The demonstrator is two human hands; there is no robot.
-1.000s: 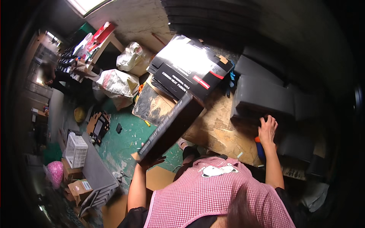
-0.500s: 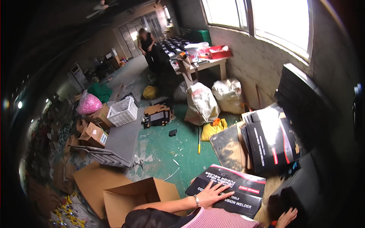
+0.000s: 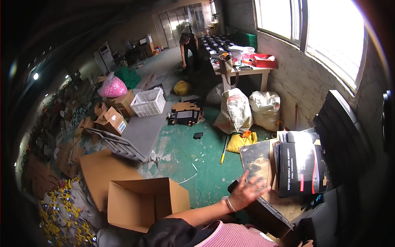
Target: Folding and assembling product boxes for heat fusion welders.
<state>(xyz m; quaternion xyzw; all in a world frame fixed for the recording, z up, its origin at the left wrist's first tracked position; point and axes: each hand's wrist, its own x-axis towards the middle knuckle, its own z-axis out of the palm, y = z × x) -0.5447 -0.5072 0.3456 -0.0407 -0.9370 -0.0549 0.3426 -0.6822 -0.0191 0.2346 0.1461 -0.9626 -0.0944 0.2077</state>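
My left hand (image 3: 249, 192), with a bracelet at its wrist, is raised with its fingers spread, holding nothing. Just behind and below it, a black printed carton (image 3: 269, 216) stands tilted on edge close to my body. Whether the hand touches the carton, I cannot tell. Only a sliver of my right hand (image 3: 305, 243) shows at the lower edge, near the carton's right end; its fingers are mostly hidden. An unlidded brown cardboard box (image 3: 123, 203) stands to the left of my left forearm.
Flattened black cartons (image 3: 298, 164) are stacked at the right. Beyond lie a yellow bag (image 3: 241, 142), white sacks (image 3: 233, 112) and a table (image 3: 247, 72). A grey flatbed cart (image 3: 154, 131) carries a white crate (image 3: 148, 102). A co-worker (image 3: 189, 49) bends down at the back.
The black carton has gone from lying flat under my left hand to tilted on edge. My left hand has lifted off its printed face. The view has shifted, and the co-worker has bent down.
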